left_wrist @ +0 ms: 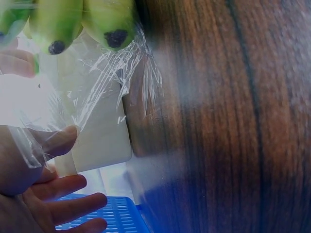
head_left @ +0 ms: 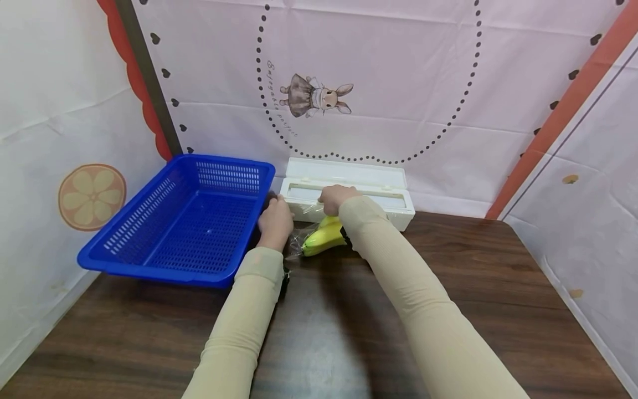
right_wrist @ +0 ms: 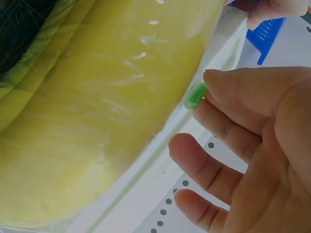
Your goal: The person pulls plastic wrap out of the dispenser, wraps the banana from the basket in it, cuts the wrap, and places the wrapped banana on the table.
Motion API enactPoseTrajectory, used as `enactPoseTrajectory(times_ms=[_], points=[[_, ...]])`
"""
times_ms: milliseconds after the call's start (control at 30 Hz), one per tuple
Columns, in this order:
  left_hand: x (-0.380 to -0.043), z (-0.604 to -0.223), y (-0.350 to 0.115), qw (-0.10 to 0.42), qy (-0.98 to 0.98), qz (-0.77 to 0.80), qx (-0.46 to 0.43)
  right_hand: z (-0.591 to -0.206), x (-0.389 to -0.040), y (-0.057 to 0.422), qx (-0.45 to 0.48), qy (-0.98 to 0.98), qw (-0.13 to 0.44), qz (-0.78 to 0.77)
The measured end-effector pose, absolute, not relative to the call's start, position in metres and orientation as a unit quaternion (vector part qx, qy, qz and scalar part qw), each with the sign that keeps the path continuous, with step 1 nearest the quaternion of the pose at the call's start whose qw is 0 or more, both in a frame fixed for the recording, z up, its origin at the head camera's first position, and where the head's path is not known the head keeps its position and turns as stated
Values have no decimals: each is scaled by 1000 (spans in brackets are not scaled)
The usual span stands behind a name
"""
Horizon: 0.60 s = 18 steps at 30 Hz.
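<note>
A bunch of yellow bananas (head_left: 323,238) with green, black-ended tips (left_wrist: 57,29) lies on the table against the front of a white cling film dispenser (head_left: 399,213). Clear cling film (left_wrist: 104,73) covers the fruit and stretches towards the dispenser. My left hand (head_left: 277,220) is at the dispenser's left end, its thumb and forefinger pinching the film while the other fingers spread. Over the dispenser's middle, my right hand (head_left: 336,198) pinches a small green cutter slider (right_wrist: 195,96) between thumb and forefinger; its other fingers are loosely bent.
A blue plastic basket (head_left: 107,271) stands left of my left hand, close beside the dispenser. The dispenser's lid (head_left: 349,170) is raised at the back, near the printed cloth wall (head_left: 399,122). Brown wooden tabletop (head_left: 498,288) extends to the front and right.
</note>
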<state>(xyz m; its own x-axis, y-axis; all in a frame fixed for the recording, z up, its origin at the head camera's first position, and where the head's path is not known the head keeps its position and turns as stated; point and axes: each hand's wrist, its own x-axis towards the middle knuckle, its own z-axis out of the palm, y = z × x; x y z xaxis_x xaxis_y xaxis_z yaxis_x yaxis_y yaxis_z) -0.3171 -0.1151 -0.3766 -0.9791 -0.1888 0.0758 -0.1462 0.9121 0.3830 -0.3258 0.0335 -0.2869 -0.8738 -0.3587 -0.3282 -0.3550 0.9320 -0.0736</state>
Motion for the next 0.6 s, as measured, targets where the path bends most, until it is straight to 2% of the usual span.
enactPoseTrajectory(times_ms=[600], points=[[-317,-381,-115,58,-976,-189,88,-287,-325,40,-183,968,169,6]])
